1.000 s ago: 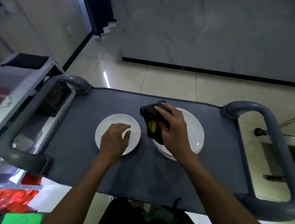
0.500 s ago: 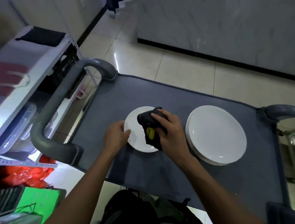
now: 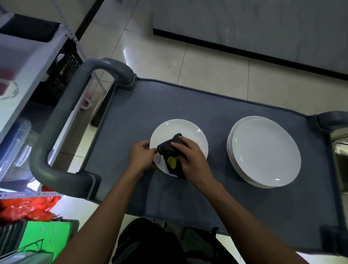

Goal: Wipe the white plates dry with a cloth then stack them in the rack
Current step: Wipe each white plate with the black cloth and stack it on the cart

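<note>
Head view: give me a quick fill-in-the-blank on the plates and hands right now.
1. The right hand presses a dark ____ onto the single plate.
2. The left hand grips that plate's ____ edge.
3. The stack of plates sits on the ____ cart.

Missing: cloth; left; grey

A single plate [image 3: 181,131] lies on the cart [image 3: 208,110], left of the plate stack [image 3: 265,151].

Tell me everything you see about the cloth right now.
The cloth is dark, nearly black, soft fabric, bunched into a wad, with a yellow patch showing underneath. The right hand grips it and presses it onto the single white plate. The left hand holds that plate's left rim beside it.
</note>
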`<state>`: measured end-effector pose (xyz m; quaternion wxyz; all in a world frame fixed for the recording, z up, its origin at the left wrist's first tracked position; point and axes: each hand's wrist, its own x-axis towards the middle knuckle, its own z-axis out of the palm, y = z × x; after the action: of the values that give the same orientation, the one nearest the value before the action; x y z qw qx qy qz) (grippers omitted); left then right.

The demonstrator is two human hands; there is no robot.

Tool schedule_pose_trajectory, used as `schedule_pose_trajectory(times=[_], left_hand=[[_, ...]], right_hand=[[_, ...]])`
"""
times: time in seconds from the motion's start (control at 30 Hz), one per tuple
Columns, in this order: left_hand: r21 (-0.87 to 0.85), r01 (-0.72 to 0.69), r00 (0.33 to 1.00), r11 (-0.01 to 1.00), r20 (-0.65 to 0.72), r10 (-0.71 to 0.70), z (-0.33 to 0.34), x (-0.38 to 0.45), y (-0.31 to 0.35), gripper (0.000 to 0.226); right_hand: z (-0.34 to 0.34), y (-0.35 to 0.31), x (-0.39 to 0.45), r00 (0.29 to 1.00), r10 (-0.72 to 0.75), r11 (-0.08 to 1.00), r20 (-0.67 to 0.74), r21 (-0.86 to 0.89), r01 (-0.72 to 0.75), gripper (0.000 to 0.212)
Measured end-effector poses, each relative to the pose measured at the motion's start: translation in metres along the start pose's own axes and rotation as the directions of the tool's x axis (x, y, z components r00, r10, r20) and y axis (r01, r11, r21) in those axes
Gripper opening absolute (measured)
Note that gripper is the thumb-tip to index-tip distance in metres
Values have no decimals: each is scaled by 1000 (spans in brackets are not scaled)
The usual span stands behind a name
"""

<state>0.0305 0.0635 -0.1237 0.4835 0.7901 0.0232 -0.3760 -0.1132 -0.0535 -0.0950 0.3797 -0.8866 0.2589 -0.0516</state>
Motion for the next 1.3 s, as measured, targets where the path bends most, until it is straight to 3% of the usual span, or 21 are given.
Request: schedule_pose_trajectory(times=[0.07,0.23,0.53,0.77,1.07,1.3], left_hand=[[-28,34,998,999,53,-32,-1,1,1,10],[-71,34,992,997,123,-25,-1,5,4,14],[-134,42,956,990,295,0,-4,4,13,26],[-118,30,903,993,430,24,-7,-7,13,50],[-162,-47,908,986,404,110,-5,-19,11,45],[-205,-141,898,969,387,212,-15,-29,43,42]], right_hand=[[5,2,1,998,41,999,41,-18,-40,44],[13,9,-9,998,46,968,31,-248,-37,61],[17,15,-22,998,66,957,-6,-281,-65,71],[23,16,-27,998,22,964,-65,-264,-38,60],[19,6,-23,995,17,974,-93,-222,-38,64],[-14,-25,-1,983,-103,961,-153,-270,59,65]])
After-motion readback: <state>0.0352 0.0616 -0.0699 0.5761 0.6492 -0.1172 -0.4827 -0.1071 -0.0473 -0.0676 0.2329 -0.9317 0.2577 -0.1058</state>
